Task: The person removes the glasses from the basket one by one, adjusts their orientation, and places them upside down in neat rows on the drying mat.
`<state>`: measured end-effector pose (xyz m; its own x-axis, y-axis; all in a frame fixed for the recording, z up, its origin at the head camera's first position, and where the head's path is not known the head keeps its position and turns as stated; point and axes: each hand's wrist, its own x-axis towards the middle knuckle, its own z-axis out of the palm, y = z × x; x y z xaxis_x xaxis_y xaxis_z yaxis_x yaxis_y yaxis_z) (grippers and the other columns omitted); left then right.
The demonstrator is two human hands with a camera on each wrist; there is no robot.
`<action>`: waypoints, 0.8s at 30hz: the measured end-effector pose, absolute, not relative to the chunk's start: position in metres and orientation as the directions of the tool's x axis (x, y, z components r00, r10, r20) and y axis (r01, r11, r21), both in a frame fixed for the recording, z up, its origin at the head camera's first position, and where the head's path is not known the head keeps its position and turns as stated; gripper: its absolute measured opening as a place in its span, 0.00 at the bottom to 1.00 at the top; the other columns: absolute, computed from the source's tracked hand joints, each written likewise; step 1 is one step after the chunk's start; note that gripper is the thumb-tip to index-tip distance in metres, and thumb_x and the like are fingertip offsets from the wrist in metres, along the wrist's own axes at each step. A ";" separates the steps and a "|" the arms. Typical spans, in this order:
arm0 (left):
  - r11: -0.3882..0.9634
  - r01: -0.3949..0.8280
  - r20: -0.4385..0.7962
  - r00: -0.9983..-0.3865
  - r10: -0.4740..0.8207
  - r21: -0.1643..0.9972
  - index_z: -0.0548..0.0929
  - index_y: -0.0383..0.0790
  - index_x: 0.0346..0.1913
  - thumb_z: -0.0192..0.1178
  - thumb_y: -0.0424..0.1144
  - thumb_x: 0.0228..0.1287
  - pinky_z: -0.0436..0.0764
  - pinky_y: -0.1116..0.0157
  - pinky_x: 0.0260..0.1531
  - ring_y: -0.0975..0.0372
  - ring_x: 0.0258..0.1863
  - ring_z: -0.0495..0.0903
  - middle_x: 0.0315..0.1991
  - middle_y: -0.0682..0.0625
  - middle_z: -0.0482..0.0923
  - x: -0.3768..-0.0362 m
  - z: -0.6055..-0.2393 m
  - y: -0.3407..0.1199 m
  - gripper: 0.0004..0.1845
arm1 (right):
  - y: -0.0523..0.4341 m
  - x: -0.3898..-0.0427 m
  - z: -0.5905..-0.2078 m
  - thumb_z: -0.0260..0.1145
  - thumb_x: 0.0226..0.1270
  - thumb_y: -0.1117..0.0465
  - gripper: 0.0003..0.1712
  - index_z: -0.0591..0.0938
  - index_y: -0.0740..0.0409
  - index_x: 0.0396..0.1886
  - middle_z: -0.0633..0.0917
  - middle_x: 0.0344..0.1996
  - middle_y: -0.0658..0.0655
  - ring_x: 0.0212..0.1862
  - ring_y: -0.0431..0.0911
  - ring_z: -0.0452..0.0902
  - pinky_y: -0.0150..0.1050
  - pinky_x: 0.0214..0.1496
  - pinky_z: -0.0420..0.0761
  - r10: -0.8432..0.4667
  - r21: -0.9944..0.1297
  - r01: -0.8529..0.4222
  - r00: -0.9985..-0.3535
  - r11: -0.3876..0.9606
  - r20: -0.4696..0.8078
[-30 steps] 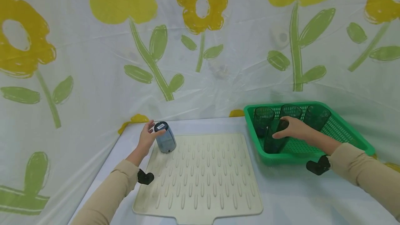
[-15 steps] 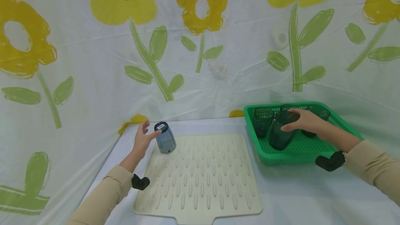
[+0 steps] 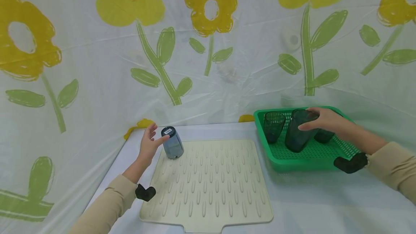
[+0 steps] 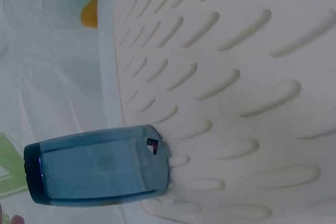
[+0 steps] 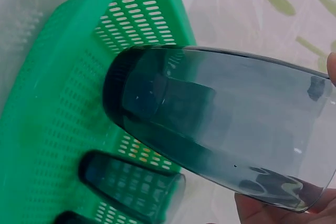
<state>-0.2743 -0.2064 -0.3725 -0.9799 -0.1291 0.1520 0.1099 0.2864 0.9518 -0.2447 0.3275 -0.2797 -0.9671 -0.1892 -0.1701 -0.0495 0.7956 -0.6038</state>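
A blue tumbler [image 3: 172, 143] stands upside down at the far left corner of the cream drying mat [image 3: 208, 187]; the left wrist view shows the same tumbler [image 4: 97, 164] on the ribbed mat [image 4: 247, 77]. My left hand [image 3: 150, 143] hovers just left of it, fingers spread and apart from the glass. My right hand [image 3: 321, 118] grips a dark tumbler [image 3: 299, 130] by its rim, lifted upright over the green basket [image 3: 308, 161]. The right wrist view shows this tumbler [image 5: 226, 124] above the basket's mesh floor [image 5: 63, 114].
Two more dark tumblers stand in the basket, one [image 3: 273, 127] at its left and one [image 3: 323, 135] behind my right hand. A flowered plastic sheet [image 3: 208, 46] hangs close behind the white table [image 3: 318, 205].
My left hand let go of the blue tumbler and drew back a little. My right hand lifted the dark tumbler up from the basket floor and tipped it upright.
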 end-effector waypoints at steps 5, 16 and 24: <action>0.219 0.155 0.186 -0.975 -0.125 0.963 0.50 0.37 0.70 0.61 0.34 0.58 0.53 0.54 0.66 0.48 0.67 0.52 0.69 0.40 0.53 -0.269 -0.371 -0.198 0.41 | 0.328 -0.244 -0.273 0.61 0.59 0.43 0.55 0.44 0.71 0.70 0.55 0.63 0.75 0.61 0.71 0.51 0.63 0.51 0.64 -0.184 -0.608 -0.033 -0.965 0.793 -0.186; 0.170 0.218 0.227 -0.973 -0.034 0.961 0.53 0.38 0.69 0.60 0.31 0.59 0.66 0.68 0.52 0.50 0.63 0.59 0.66 0.42 0.57 -0.253 -0.369 -0.169 0.38 | 0.319 -0.242 -0.254 0.61 0.58 0.43 0.55 0.45 0.72 0.69 0.54 0.63 0.77 0.62 0.72 0.47 0.66 0.54 0.60 -0.176 -0.588 -0.019 -0.961 0.809 -0.211; 0.173 0.218 0.205 -0.975 0.088 0.961 0.53 0.37 0.69 0.61 0.31 0.56 0.63 0.54 0.59 0.50 0.63 0.59 0.66 0.41 0.58 -0.241 -0.367 -0.142 0.39 | 0.312 -0.242 -0.246 0.61 0.59 0.44 0.54 0.45 0.71 0.69 0.54 0.64 0.76 0.62 0.71 0.49 0.64 0.54 0.62 -0.188 -0.587 -0.039 -0.962 0.809 -0.196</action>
<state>-0.2407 -0.1417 -0.3672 -0.9748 0.0876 0.2053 0.2178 0.1727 0.9606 -0.2417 0.3124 -0.2459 -0.9625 -0.1879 -0.1958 -0.0386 0.8089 -0.5866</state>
